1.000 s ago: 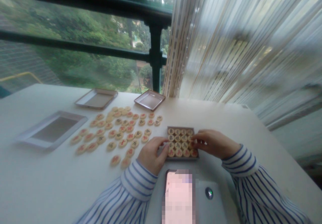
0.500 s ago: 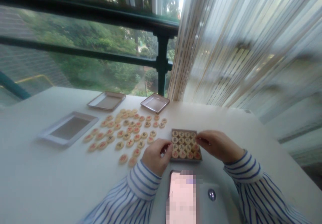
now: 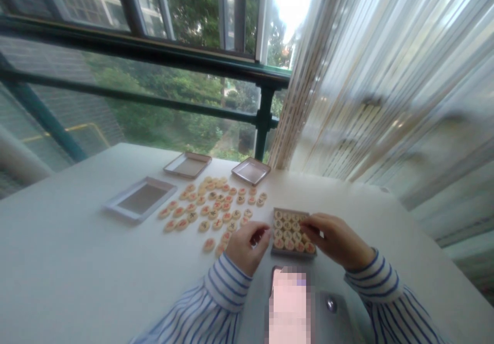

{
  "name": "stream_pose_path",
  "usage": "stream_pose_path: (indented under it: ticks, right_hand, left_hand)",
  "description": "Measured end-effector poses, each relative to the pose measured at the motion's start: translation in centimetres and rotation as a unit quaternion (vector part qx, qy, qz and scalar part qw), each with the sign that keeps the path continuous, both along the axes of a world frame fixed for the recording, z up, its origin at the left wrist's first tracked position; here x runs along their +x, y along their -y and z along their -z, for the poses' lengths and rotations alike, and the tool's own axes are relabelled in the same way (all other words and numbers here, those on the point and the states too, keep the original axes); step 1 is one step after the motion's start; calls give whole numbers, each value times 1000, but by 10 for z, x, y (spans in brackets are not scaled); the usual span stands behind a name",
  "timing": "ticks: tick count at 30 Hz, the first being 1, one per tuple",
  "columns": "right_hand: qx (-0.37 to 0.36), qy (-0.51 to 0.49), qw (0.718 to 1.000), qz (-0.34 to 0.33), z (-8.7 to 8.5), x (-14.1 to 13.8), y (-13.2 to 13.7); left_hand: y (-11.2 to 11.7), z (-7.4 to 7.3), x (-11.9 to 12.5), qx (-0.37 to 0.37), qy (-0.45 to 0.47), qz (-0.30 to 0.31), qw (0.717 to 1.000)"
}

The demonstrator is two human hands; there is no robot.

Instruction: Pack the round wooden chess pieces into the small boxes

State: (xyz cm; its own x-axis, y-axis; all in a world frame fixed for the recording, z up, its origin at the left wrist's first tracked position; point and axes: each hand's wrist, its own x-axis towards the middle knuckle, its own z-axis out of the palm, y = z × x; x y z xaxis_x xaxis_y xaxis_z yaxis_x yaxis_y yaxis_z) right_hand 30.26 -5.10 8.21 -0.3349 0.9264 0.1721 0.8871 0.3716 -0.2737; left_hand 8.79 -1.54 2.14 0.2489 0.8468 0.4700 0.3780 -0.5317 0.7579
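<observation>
A small square box (image 3: 292,213) filled with round wooden game discs sits on the white table (image 3: 77,272) in front of me. My left hand (image 3: 247,246) rests at the box's left edge, fingers curled, thumb and fingertips by the discs. My right hand (image 3: 335,240) lies at the box's right side, fingers bent and touching the discs in it. Whether either hand pinches a disc is hidden. Many loose discs (image 3: 216,210) with red or dark marks lie spread out left of the box.
Three shallow trays or lids stand further back: a pale one (image 3: 141,200) at left, a brown one (image 3: 188,165), a small square one (image 3: 251,171). A phone (image 3: 289,308) lies near me. Window railing and a curtain (image 3: 366,76) stand behind the table.
The camera has tilted up and swung left, so everything sits lower and more to the right in view. Both hands stay at the box's sides.
</observation>
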Motion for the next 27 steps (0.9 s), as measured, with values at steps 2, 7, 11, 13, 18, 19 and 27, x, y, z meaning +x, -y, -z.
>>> stream_pose_path:
  ticks: [2, 7, 11, 13, 18, 19, 27]
  right_hand:
    - [4, 4, 1000, -2, -2, -5, 0]
    - [-1, 38, 999, -32, -9, -20, -4]
    - [8, 82, 995, -60, -14, -34, -9]
    - [12, 104, 992, -74, -15, -41, -12]
    - [1, 127, 986, -106, -19, -63, -20]
    - [-2, 130, 985, -110, -19, -69, -22]
    - [13, 100, 986, -132, -23, -107, -48]
  left_hand:
    - [3, -4, -10, -3, -1, 1, 1000]
    - [4, -13, -41, -13, -28, -11, 999]
    - [-1, -11, -65, 4, -36, -29, 999]
    - [-4, -10, -77, 18, -35, -43, 998]
    - [-15, -7, -112, 43, -57, -100, 992]
    - [-18, -7, -119, 46, -64, -119, 990]
    - [-38, -1, -164, 63, -111, -221, 967]
